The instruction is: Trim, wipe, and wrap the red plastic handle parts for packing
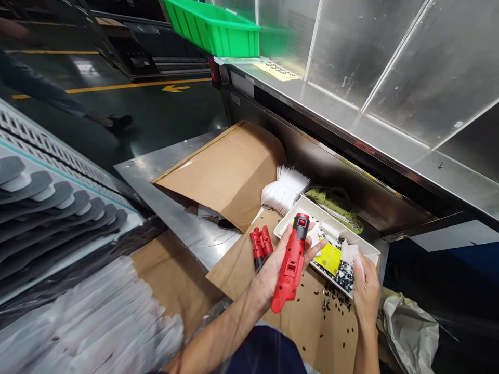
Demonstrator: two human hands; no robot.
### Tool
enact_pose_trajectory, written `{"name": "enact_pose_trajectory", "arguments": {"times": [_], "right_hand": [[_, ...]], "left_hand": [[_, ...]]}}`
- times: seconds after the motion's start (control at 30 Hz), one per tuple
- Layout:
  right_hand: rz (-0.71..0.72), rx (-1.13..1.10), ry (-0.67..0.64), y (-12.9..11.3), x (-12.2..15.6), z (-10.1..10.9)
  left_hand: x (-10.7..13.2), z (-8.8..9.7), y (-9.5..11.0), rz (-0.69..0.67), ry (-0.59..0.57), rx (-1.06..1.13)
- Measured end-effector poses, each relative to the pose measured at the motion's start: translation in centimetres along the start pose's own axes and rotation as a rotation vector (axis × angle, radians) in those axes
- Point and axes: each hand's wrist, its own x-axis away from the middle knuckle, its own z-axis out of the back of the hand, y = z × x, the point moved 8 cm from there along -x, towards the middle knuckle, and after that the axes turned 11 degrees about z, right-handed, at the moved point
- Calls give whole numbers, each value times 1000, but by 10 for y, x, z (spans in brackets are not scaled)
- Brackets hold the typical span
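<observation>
A red and black tool housing [291, 265], long and slightly bent like a cordless power tool body, lies across the palm of my left hand [268, 270]. The thumb is beside it and some fingers stretch out past its far side. My right hand [365, 285] is closed on a small white piece [353, 254], perhaps cloth or thin foam, at the right end of a white tray [286, 222]. Inside that tray are many small black parts [345, 275] and a yellow label sheet [329, 257]. Two similar red housings [261, 241] lie left of my left hand.
Loose black bits [337, 298] are scattered over the cardboard sheet [237, 270]. Behind it are a bundle of white sleeves [284, 188], a large brown cardboard piece [234, 171] and a green pouch [335, 205]. A green bin [230, 34] sits on the metal ledge. A person's leg [42, 88] shows far left.
</observation>
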Motion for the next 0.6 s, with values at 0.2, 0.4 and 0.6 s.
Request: {"name": "enact_pose_trajectory", "arguments": {"times": [0.2, 0.4, 0.6], "right_hand": [[9, 127, -75, 60, 1, -44], [111, 149, 27, 24, 7, -41], [174, -7, -20, -30, 9, -48]], "left_hand": [[-3, 12, 9, -33, -38, 2], [2, 21, 28, -248, 13, -173], [12, 21, 46, -437, 15, -293]]}}
